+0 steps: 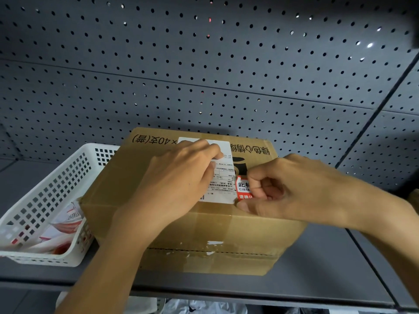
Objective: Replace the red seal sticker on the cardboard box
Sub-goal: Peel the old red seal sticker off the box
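Note:
A brown cardboard box (pixel 204 232) with black print stands on a grey shelf. On its top are a white shipping label (pixel 223 177) and, to the right of it, a red and white seal sticker (pixel 242 188). My left hand (pixel 179 177) lies flat on the box top, over the left part of the label. My right hand (pixel 294 189) is curled at the sticker, with its fingertips pinched on the sticker's right side. That hand hides much of the sticker.
A white perforated plastic basket (pixel 45 200) with red and white sheets inside touches the box's left side. The grey shelf (pixel 317 279) runs in front and to the right. A grey pegboard wall (pixel 204 64) rises behind. Bagged items lie below the shelf.

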`<state>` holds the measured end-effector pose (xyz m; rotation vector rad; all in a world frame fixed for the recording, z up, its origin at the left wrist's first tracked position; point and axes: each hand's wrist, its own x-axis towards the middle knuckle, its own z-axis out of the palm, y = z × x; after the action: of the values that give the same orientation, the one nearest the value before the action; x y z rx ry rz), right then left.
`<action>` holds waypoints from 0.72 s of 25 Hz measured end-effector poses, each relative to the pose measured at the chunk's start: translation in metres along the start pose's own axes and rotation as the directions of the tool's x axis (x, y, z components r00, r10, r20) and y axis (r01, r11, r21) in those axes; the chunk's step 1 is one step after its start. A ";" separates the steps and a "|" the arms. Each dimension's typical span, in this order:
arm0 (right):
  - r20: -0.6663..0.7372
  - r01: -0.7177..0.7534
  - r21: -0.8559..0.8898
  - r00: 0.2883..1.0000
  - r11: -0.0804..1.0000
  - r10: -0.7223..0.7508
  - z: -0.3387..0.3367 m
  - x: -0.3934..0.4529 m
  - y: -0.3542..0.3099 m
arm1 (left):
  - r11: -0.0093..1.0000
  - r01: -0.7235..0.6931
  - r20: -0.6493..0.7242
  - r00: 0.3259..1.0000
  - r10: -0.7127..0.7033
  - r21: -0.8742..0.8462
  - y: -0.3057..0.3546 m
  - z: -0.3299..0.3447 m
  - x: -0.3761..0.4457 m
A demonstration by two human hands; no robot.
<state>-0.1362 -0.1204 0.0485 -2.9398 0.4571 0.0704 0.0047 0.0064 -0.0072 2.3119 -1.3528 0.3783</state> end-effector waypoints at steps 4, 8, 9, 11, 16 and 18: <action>0.027 0.031 -0.001 0.999 1.000 -0.031 -0.002 0.001 -0.003 | 1.000 -0.001 0.014 1.000 0.001 0.000 0.000 -0.001 0.000; -0.031 0.138 -0.164 0.989 0.977 -0.145 -0.001 -0.006 -0.014 | 1.000 0.002 0.007 1.000 -0.002 0.006 0.000 0.000 0.000; -0.035 0.186 -0.247 0.979 0.951 -0.201 0.001 -0.007 -0.016 | 1.000 0.002 0.007 1.000 -0.002 0.005 0.000 0.000 0.000; -0.006 0.295 -0.405 0.946 0.865 -0.325 0.004 -0.007 -0.019 | 1.000 0.004 0.010 1.000 -0.004 -0.002 0.000 0.000 -0.001; -0.007 0.367 -0.486 0.906 0.793 -0.423 0.000 -0.001 -0.015 | 1.000 -0.001 0.025 1.000 0.001 -0.011 -0.002 -0.001 -0.001; -0.052 0.328 -0.404 0.924 0.854 -0.380 -0.005 0.001 -0.005 | 1.000 -0.006 0.016 1.000 0.006 0.000 0.000 -0.001 -0.001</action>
<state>-0.1340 -0.1173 0.0540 -3.3813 -0.1144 -0.0903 0.0044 0.0076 -0.0069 2.3163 -1.3673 0.3631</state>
